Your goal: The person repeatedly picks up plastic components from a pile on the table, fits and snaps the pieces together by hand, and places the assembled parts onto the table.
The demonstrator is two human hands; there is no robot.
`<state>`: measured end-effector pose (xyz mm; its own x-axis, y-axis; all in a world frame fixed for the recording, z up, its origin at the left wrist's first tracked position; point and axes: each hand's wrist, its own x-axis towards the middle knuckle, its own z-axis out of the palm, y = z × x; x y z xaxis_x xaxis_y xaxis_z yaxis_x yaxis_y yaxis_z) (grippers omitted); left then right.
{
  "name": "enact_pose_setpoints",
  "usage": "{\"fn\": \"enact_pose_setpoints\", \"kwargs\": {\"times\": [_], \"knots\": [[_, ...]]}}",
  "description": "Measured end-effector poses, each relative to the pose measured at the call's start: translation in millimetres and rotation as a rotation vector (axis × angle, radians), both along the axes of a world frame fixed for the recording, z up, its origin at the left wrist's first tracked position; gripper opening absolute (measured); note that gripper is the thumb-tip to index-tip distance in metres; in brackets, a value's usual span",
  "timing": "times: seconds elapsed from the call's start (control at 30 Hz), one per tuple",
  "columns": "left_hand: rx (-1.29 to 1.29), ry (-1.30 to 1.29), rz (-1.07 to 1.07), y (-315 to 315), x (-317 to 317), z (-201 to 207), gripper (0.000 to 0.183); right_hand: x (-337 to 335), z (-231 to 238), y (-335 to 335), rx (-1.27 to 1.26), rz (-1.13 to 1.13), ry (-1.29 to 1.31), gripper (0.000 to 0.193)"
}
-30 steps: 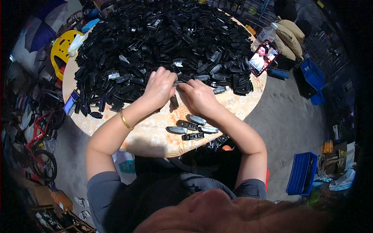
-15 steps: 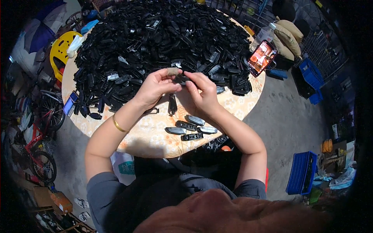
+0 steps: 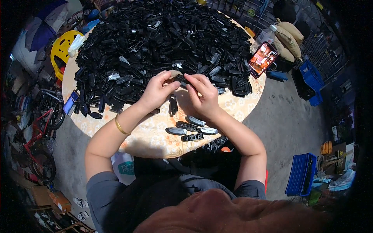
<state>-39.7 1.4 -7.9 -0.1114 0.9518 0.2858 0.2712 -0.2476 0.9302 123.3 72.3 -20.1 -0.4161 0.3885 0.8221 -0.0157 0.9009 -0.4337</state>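
Between my two hands, over the table's middle, is a small black plastic part (image 3: 181,80). My left hand (image 3: 158,90) pinches its left side with thumb and fingers; a pale wrap covers one fingertip. My right hand (image 3: 203,94) grips the other end, thumb below and index finger on top. The fingers hide much of the part. Just under my hands lies a single black piece (image 3: 173,106). Nearer to me is a small group of black-and-silver plastic casings (image 3: 192,128), some grey side up and some showing a hollow black frame. Beyond my hands rises a large heap of black plastic parts (image 3: 155,46).
The round table wears a floral cloth (image 3: 93,126). A lit phone (image 3: 263,59) stands at its right edge by a clear bottle (image 3: 266,34); a blue-screened device (image 3: 70,103) lies at the left edge. A yellow plastic chair (image 3: 64,50) and a blue crate (image 3: 301,174) stand around it.
My hands have drawn slightly closer round the black part, and the left fingers have curled further over it. The casings on the cloth have not moved.
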Motion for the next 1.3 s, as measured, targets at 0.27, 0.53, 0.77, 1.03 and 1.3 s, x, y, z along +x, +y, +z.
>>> {"fn": "enact_pose_setpoints", "kwargs": {"times": [0.27,0.53,0.77,1.03,1.3], "knots": [[-0.121,0.042,-0.106,0.1,-16.6,5.7,0.026,6.3,1.0,5.6,-0.002,0.119,-0.168,0.025],[-0.234,-0.496,-0.071,-7.9,6.3,1.4,0.020,1.7,2.4,-0.8,-0.003,0.124,-0.135,0.027],[-0.065,-0.611,-0.002,-1.0,10.5,12.9,0.026,-9.5,2.7,4.3,-0.449,0.278,0.048,0.034],[-0.184,-0.583,-0.357,-7.3,-8.0,18.7,0.029,1.2,4.4,2.4,-1.549,1.063,-0.053,0.027],[-0.113,-0.115,-0.342,-14.2,-6.0,31.6,0.023,9.6,0.2,6.8,-0.972,0.769,-0.329,0.016]]}}
